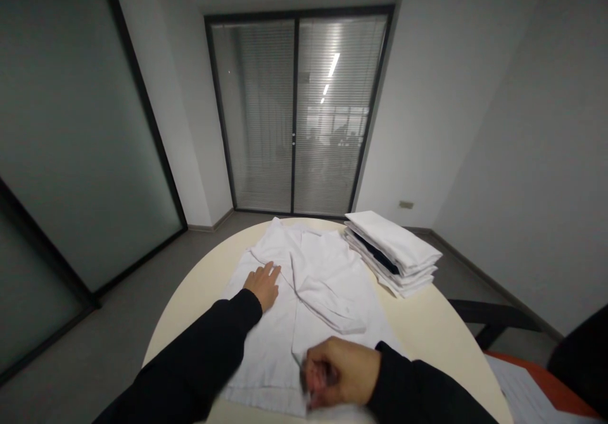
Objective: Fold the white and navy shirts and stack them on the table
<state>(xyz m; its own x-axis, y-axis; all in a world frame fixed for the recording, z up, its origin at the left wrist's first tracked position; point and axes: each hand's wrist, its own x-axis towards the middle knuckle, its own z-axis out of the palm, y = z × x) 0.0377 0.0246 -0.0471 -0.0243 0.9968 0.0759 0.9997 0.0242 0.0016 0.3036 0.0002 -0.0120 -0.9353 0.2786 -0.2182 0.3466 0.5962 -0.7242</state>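
A white long-sleeved shirt (280, 342) lies spread on the round table, its collar end away from me. One sleeve (327, 304) is laid slantwise across the front. My left hand (264, 285) rests palm down on the shirt's left side near the upper part, fingers stretched out. Close to the hem, my right hand (339, 373) is closed, with the shirt's cloth drawn up at its fingers. Its fingertips are partly blurred, and the cloth inside the grip is mostly hidden.
A stack of folded white garments (394, 247), with a dark piece between them, stands at the table's back right. The cream table (190, 291) has a curved edge. An orange surface with papers (522, 386) and a dark chair part (494, 316) are at the lower right.
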